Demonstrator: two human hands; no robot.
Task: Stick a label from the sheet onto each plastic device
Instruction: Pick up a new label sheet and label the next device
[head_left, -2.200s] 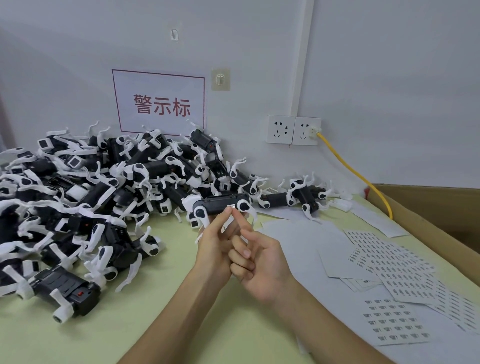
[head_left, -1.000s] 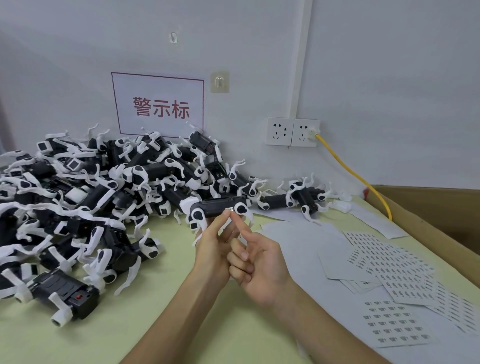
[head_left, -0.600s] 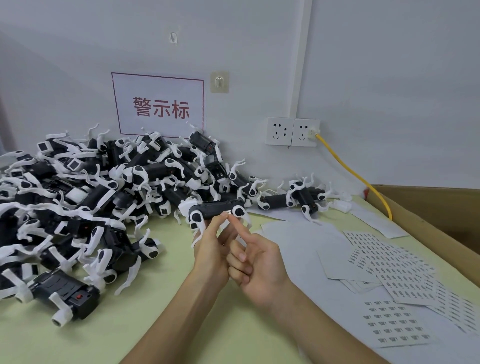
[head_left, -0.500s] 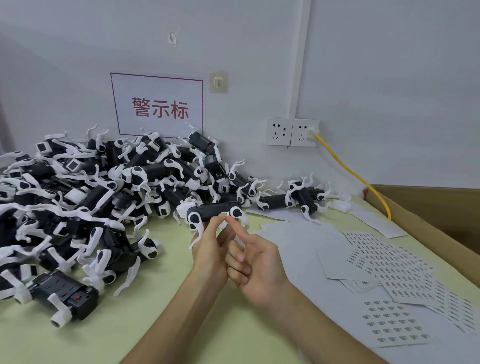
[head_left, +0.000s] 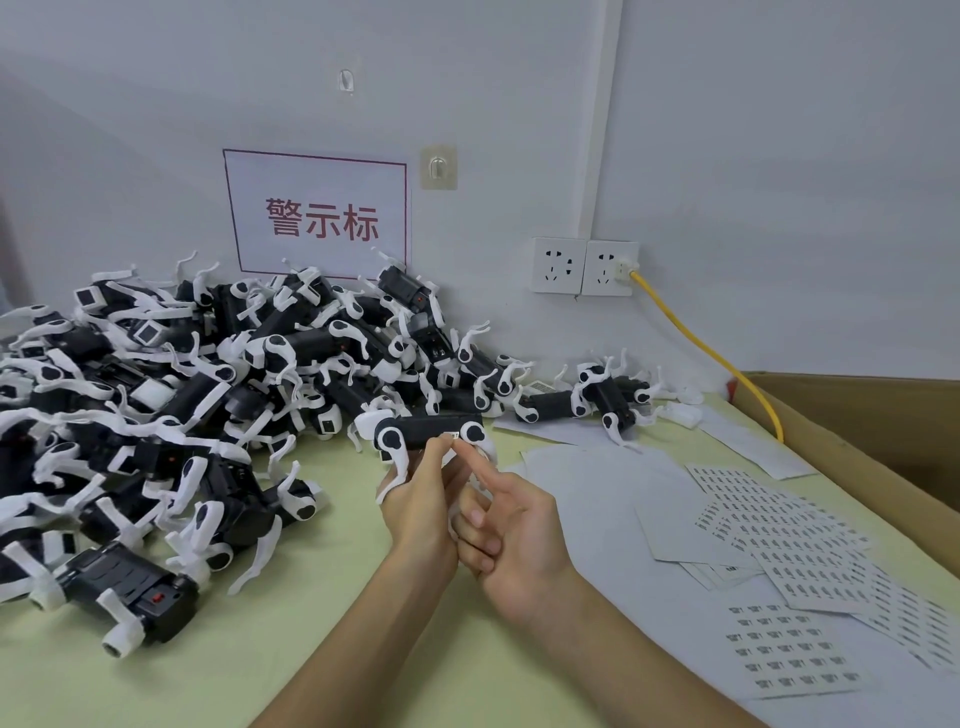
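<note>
My left hand (head_left: 422, 506) holds a black plastic device with white legs (head_left: 426, 429) up over the table, gripping it from below. A small white label (head_left: 451, 434) sits on its side near the right end. My right hand (head_left: 511, 525) is beside it with the index finger stretched up to the device just under that label, the other fingers curled. A big pile of the same devices (head_left: 197, 395) covers the left of the table. Label sheets (head_left: 789, 657) lie at the right, some with several printed labels on them.
Blank white backing sheets (head_left: 587, 478) are spread under and right of my hands. A cardboard box (head_left: 852, 415) stands along the right edge. A yellow cable (head_left: 701, 345) runs from the wall sockets (head_left: 584, 266). A sign with red characters (head_left: 317, 213) hangs on the wall.
The held device has drifted slightly left and down with both hands. My right index finger stays at the label end of the device.
</note>
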